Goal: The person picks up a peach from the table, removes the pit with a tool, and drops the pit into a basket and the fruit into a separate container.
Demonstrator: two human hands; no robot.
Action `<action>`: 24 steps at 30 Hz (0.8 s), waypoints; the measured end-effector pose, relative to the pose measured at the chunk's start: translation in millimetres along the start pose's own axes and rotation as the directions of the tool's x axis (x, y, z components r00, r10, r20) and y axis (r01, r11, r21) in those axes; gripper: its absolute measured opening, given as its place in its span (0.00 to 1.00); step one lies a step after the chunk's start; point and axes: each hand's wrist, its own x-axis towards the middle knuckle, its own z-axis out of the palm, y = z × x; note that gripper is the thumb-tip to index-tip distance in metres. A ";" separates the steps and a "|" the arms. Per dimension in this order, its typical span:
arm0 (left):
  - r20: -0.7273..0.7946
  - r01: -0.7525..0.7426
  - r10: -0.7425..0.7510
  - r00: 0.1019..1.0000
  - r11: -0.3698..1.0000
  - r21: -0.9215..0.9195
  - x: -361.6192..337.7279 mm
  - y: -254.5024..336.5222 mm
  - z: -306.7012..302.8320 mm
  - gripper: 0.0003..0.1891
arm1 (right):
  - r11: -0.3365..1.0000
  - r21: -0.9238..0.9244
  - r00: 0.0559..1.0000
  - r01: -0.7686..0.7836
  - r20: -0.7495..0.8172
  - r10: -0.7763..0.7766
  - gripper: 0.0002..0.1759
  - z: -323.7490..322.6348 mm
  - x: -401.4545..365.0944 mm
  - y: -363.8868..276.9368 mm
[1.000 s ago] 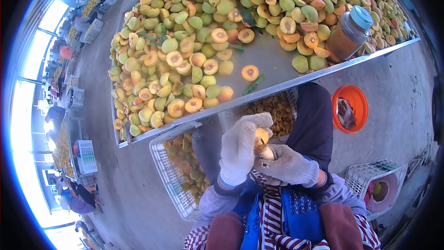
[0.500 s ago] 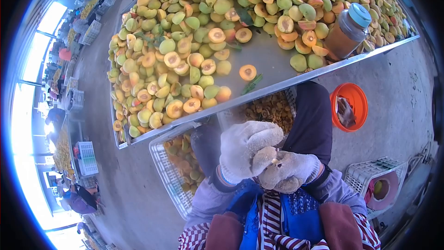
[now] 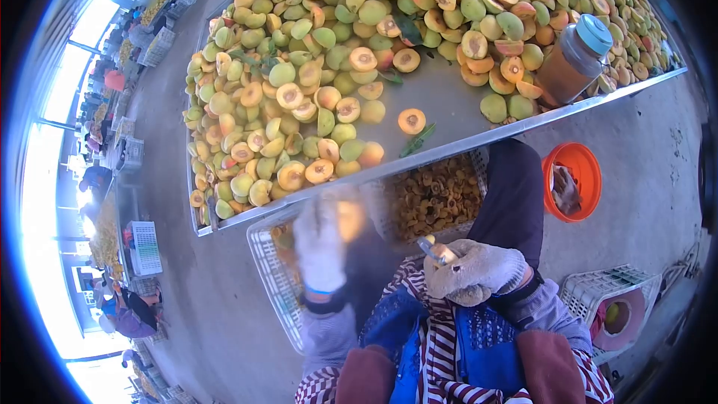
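1. The left hand (image 3: 320,243), blurred, appears to grasp an orange fruit half (image 3: 349,220) in its grip, near the edge of the counter (image 3: 449,118).
2. The right hand (image 3: 475,271) has its grip clenched around a small tool (image 3: 432,249).
3. Halved fruit (image 3: 363,59) lies heaped on the counter, beside a bottle (image 3: 570,67).

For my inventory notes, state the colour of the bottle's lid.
The bottle lid is light turquoise blue, seen best in the head view.

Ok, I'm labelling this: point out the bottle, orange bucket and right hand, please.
Bottle (image 3: 568,69), head view: its body.
Orange bucket (image 3: 590,178), head view: its inner wall.
Right hand (image 3: 476,269), head view: its gloved middle.
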 end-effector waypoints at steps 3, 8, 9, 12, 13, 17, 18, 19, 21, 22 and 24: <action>0.244 -0.398 0.397 0.885 0.368 0.841 24.0 -7.4 -35.3 0.13 | 0.981 -0.050 0.981 0.188 -0.048 -0.190 0.17 -8.9 2.4 0.4; 0.425 -0.487 0.297 0.855 0.743 0.460 57.9 15.9 42.0 0.16 | 0.974 -0.174 0.983 0.149 -0.077 -0.164 0.16 -6.7 5.8 -5.1; 0.450 -0.526 0.326 0.831 0.721 0.450 70.4 17.0 62.9 0.18 | 0.971 -0.197 0.983 0.137 -0.091 -0.157 0.15 -7.5 4.4 -7.1; 0.383 -0.609 0.476 0.792 0.571 0.550 118.4 -11.0 129.6 0.24 | 0.954 -0.269 0.968 0.136 -0.169 -0.186 0.14 -8.7 -2.1 -12.0; 0.389 -0.616 0.479 0.787 0.571 0.543 136.3 -23.7 146.6 0.24 | 0.940 -0.311 0.950 0.142 -0.224 -0.218 0.14 -8.8 -4.5 -12.9; 0.543 -0.363 -0.037 0.839 0.707 0.607 148.9 -6.3 162.0 0.23 | 0.936 -0.275 0.922 0.219 -0.256 -0.291 0.15 -11.2 -13.8 -16.0; 0.592 -0.246 -0.122 0.797 0.829 0.503 144.7 6.1 155.7 0.24 | 0.931 -0.282 0.912 0.231 -0.271 -0.308 0.14 -11.2 -14.5 -17.0; 0.614 -0.247 -0.008 0.789 0.911 0.330 135.5 5.7 150.3 0.25 | 0.926 -0.289 0.902 0.243 -0.283 -0.325 0.14 -11.7 -14.2 -18.3; 0.593 -0.125 0.026 0.805 0.984 0.127 101.4 16.2 136.8 0.22 | 0.914 -0.291 0.881 0.281 -0.299 -0.366 0.13 -12.5 -11.9 -17.7; 0.560 -0.003 0.056 0.826 0.995 -0.095 83.1 24.5 129.7 0.19 | 0.900 -0.301 0.858 0.314 -0.316 -0.405 0.12 -12.0 -10.0 -16.9; 0.565 0.122 -0.012 0.825 0.980 -0.157 55.8 28.5 118.1 0.17 | 0.893 -0.354 0.840 0.279 -0.360 -0.406 0.12 -8.8 -6.4 -19.1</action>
